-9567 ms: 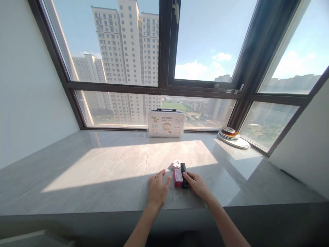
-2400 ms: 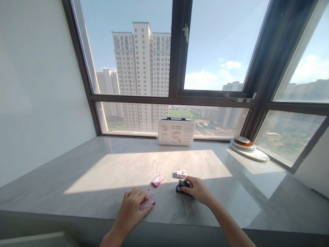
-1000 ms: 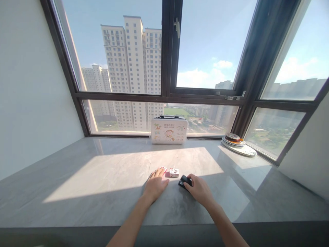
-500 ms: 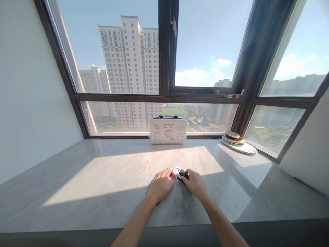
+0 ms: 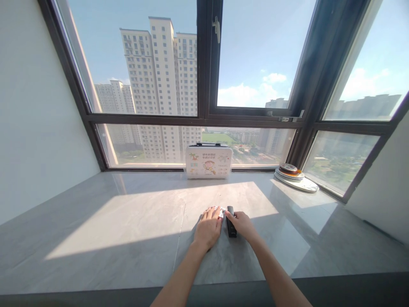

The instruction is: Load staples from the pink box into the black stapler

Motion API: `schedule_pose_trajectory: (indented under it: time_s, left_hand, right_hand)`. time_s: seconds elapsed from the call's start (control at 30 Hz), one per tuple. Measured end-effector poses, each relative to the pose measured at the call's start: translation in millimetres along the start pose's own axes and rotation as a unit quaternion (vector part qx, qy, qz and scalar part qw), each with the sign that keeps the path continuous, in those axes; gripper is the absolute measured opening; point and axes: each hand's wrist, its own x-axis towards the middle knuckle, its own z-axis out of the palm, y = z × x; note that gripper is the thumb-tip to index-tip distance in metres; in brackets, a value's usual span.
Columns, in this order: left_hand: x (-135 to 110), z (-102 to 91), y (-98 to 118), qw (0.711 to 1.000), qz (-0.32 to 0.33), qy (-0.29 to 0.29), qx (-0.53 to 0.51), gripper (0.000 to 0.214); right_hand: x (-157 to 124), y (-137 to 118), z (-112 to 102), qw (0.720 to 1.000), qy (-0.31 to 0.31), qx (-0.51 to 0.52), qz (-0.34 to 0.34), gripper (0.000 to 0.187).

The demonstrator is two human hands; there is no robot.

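Observation:
My right hand (image 5: 241,224) is closed around a black stapler (image 5: 231,228), which lies lengthwise on the sill, its near end toward me. To the left, my left hand (image 5: 207,228) lies flat with fingers stretched forward over a small white and red printed item (image 5: 220,210). Most of that item is hidden under the palm and fingers, so I cannot tell its exact kind. A narrow gap separates the stapler from the left hand.
A white case with cartoon prints (image 5: 209,162) stands upright against the window at the back. Stacked plates or lids (image 5: 292,177) sit in the right corner. The grey marble-look sill (image 5: 128,226) ends in a front edge close to me.
The stapler has come away from the printed item and turned from slanting to pointing straight ahead. My left hand has shifted right and now covers more of the item.

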Motion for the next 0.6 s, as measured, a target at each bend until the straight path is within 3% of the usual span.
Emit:
schedule_pose_trajectory:
  time_s: [0.17, 0.4, 0.5, 0.6]
  left_hand:
    - [-10, 3.9, 3, 1.000, -0.007, 0.007, -0.009, 0.051]
    - [-56, -10.3, 7, 0.996, -0.058, 0.074, 0.005, 0.049]
    - [-78, -24.6, -5, 0.993, -0.086, 0.082, 0.012, 0.048]
    - [-100, -40.9, -32, 0.989, -0.115, 0.091, 0.011, 0.048]
  right_hand:
    - [-11, -2, 9, 0.993, -0.068, 0.098, -0.006, 0.052]
    - [-52, -21, 22, 0.954, -0.211, 0.212, 0.008, 0.048]
    - [-65, -42, 39, 0.941, -0.234, 0.243, -0.003, 0.049]
    - [-77, -69, 69, 0.927, -0.238, 0.290, -0.029, 0.051]
